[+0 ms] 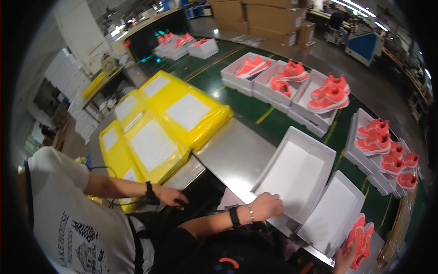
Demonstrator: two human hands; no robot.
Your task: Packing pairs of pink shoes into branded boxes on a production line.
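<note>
My left hand (267, 206) is closed, its fingers curled at the near left edge of a deep white shoebox (296, 171). Whether it pinches the rim or something small is hidden. At the lower right, my right hand (345, 258) grips a pair of coral sneakers (361, 237) with pale soles. Between my hands, a shallower white box part, seemingly a lid (333, 214), lies tilted beside the shoebox. Bare white inner surfaces show in both.
Large yellow plastic-wrapped packs (169, 114) lie on the metal table at left. A co-worker in a white shirt (77, 205) stands there, one hand (171, 197) stretched out. White boxes with coral sneakers (328, 93) line the green conveyor (269, 121). Brown cartons (267, 20) are stacked behind.
</note>
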